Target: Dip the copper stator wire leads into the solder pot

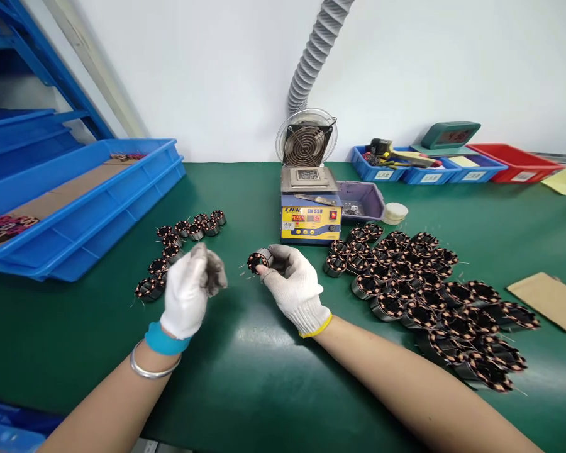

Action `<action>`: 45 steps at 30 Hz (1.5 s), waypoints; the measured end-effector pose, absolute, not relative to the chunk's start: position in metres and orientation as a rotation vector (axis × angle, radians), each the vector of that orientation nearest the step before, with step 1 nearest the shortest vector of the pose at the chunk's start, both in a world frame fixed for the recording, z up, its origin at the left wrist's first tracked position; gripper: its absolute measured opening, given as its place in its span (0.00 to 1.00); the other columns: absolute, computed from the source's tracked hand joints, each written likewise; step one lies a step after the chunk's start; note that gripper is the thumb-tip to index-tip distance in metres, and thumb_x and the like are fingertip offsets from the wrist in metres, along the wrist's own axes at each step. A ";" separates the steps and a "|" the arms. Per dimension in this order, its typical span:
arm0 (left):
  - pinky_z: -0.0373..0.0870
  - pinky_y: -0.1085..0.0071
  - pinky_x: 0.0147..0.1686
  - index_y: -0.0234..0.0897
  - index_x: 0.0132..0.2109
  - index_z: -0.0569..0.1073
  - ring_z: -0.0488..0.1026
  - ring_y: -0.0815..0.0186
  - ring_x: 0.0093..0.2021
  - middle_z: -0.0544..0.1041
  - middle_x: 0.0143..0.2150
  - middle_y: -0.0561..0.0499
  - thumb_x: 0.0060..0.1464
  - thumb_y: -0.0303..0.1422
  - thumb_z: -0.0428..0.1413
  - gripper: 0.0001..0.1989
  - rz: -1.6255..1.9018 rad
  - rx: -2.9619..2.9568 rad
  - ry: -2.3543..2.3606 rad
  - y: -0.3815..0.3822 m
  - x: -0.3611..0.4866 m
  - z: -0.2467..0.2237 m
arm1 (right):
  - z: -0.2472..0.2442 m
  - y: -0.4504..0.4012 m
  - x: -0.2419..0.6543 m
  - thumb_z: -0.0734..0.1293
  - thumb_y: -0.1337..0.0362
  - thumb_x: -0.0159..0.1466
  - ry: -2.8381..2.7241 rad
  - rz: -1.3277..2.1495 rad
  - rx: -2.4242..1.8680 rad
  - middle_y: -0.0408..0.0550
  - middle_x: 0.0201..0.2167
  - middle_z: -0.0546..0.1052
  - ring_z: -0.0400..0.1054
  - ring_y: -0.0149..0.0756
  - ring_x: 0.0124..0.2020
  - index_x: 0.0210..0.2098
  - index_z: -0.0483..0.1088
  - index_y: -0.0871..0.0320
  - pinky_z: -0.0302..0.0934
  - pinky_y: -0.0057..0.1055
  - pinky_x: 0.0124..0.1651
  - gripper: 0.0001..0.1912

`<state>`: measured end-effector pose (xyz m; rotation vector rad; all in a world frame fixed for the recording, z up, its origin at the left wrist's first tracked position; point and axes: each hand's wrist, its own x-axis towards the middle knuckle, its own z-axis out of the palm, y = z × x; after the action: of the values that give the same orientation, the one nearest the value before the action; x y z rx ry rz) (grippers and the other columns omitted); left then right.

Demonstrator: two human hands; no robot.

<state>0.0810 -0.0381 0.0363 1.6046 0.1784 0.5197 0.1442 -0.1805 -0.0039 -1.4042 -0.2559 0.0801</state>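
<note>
My right hand (295, 283), in a white glove with a yellow cuff, grips a small motor stator (259, 260) between thumb and fingers. The stator has a dark core, copper windings and thin wire ends pointing left. Left of it, my left hand (193, 283), gloved with a blue cuff, is raised with its fingers curled; whether something small is between them is hidden. Several stators (172, 253) stand behind and left of my left hand. A larger group of stators (417, 283) covers the green table (249, 377) to the right of my right hand.
A blue-yellow solder pot unit (311, 217) stands at the back centre below a fan and grey hose. Beside it are a purple tray (368, 195) and round white tin (395, 212). A blue crate (75, 214) stands left. Small bins (431, 173) and a clock (453, 135) sit back right.
</note>
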 end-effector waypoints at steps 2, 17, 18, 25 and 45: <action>0.57 0.76 0.15 0.35 0.30 0.67 0.62 0.72 0.17 0.71 0.20 0.52 0.50 0.53 0.53 0.22 0.325 1.749 0.153 -0.045 0.084 0.032 | -0.004 -0.180 0.144 0.70 0.61 0.50 -0.256 0.073 -1.402 0.47 0.37 0.77 0.73 0.37 0.36 0.43 0.67 0.56 0.70 0.36 0.41 0.21; 0.71 0.70 0.28 0.34 0.42 0.67 0.73 0.66 0.28 0.76 0.33 0.47 0.55 0.47 0.50 0.19 0.519 1.696 0.215 -0.053 0.093 0.012 | 0.012 -0.189 0.169 0.71 0.60 0.49 -0.297 -0.071 -1.431 0.49 0.39 0.76 0.72 0.38 0.38 0.43 0.67 0.57 0.68 0.37 0.44 0.23; 0.73 0.66 0.35 0.34 0.45 0.67 0.75 0.63 0.34 0.77 0.38 0.44 0.55 0.47 0.50 0.21 0.466 1.845 0.201 -0.057 0.098 0.005 | 0.019 -0.193 0.180 0.71 0.60 0.49 -0.314 -0.120 -1.474 0.50 0.39 0.76 0.72 0.38 0.38 0.44 0.67 0.58 0.68 0.38 0.45 0.23; 0.62 0.52 0.57 0.34 0.53 0.70 0.65 0.51 0.57 0.67 0.60 0.41 0.51 0.41 0.55 0.24 0.317 2.635 -0.054 -0.071 0.110 -0.015 | 0.097 -0.230 0.302 0.68 0.58 0.54 -0.382 -0.607 -2.248 0.49 0.42 0.74 0.68 0.42 0.45 0.50 0.67 0.58 0.62 0.45 0.51 0.24; 0.61 0.52 0.57 0.39 0.48 0.74 0.64 0.52 0.58 0.65 0.61 0.46 0.52 0.40 0.54 0.18 0.215 2.694 -0.100 -0.068 0.109 -0.014 | 0.116 -0.214 0.354 0.66 0.59 0.57 -0.469 -0.611 -3.112 0.57 0.47 0.71 0.68 0.54 0.46 0.52 0.66 0.55 0.64 0.47 0.43 0.23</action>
<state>0.1086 -0.0683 -0.0145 2.6940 -0.0998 0.2152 0.3536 -0.2142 0.1161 -3.1122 -0.4690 -0.6112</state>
